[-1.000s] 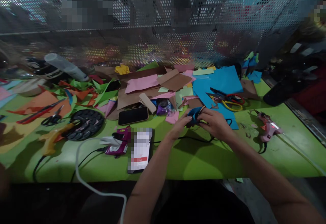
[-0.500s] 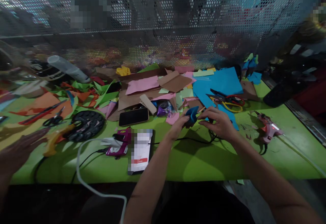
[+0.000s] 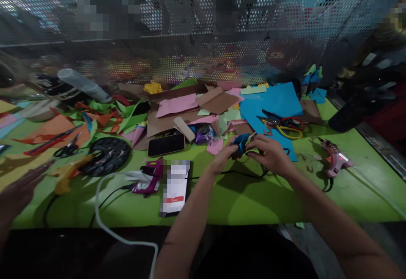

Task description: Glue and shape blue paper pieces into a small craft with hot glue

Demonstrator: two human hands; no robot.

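My left hand [image 3: 222, 158] and my right hand [image 3: 269, 154] meet over the green table [image 3: 241, 203], both pinching a small folded blue paper piece [image 3: 241, 143] held just above the surface. The fingers of each hand are closed on it. A black cable [image 3: 247, 173] runs under my hands. Blue paper sheets [image 3: 272, 101] lie just beyond, with red and yellow scissors [image 3: 287, 127] on them.
A pink glue gun [image 3: 334, 158] lies to the right. Two phones [image 3: 166, 143] [image 3: 174, 186], a purple glue gun [image 3: 149, 177], a black round tray [image 3: 106, 154], black scissors [image 3: 65, 149], a yellow glue gun [image 3: 68, 173] and coloured paper scraps crowd the left. Another person's hand [image 3: 19, 190] enters at far left. A perforated metal screen [image 3: 203, 25] stands behind.
My hands have closed back together on the blue paper piece, which now looks curled. The other person's hand at far left has drawn back slightly and lowered.
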